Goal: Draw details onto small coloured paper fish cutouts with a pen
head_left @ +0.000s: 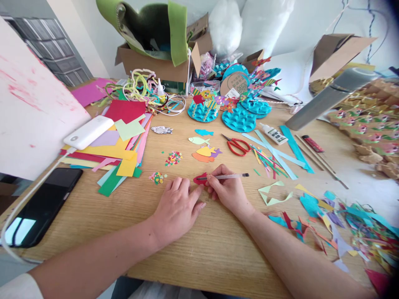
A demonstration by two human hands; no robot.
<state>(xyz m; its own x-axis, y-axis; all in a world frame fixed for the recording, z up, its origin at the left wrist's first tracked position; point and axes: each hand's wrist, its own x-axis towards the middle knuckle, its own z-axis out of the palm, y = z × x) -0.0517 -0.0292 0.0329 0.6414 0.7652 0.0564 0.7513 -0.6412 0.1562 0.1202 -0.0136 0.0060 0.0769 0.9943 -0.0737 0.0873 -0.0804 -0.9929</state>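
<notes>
Two hands work: left hand [178,204] flat beside red paper fish [199,179], right hand [225,187] gripping pen [229,176].

your right hand [226,189] holds a white pen [229,176] over a red paper fish [199,179]. nearby fish cut-outs: blue [204,132], pale green [198,140], yellow on orange [204,153]. scissors [237,145] have red handles. round bases [238,119] are turquoise, scale-patterned. phone [43,205] black, power bank [89,132] white.

Wooden table [174,232], pale wall [90,37]
</notes>
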